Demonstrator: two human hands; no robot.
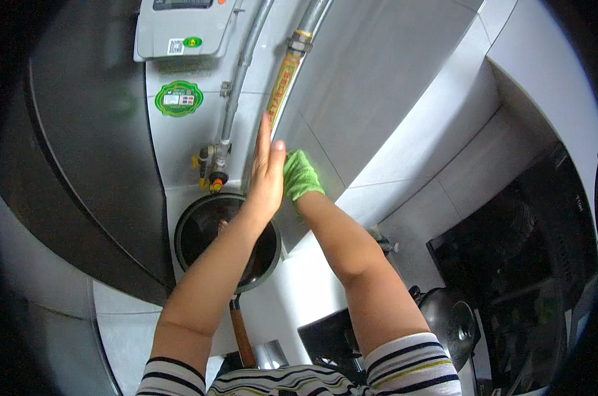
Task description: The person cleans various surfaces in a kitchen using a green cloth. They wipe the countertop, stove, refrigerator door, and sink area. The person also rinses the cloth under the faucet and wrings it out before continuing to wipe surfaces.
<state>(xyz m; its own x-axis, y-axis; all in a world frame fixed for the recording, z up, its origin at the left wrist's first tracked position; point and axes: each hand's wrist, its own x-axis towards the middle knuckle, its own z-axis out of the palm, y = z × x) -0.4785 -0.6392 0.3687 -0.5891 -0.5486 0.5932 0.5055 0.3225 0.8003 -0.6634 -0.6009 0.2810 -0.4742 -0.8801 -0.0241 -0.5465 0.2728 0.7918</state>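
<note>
My left hand (268, 173) is raised with its fingers extended together beside a gas hose (283, 89) that has a yellow sleeve bearing writing. Its palm faces right, and nothing shows in it. A green cloth (301, 174) covers my right hand (303, 178), which is up against the grey tiled wall (323, 143) close to the hose; the fingers are hidden under the cloth. Below my left forearm, a dark frying pan (192, 237) with a wooden handle (242, 336) rests on the white counter.
A gas meter (185, 34) and a metal pipe (239, 79) are on the wall, with a valve (217, 182) near the pan. A dark refrigerator-like cabinet (101, 123) stands left. At the right are a black range hood (517, 247), a black wok (440, 317) and a black cooktop (328, 336).
</note>
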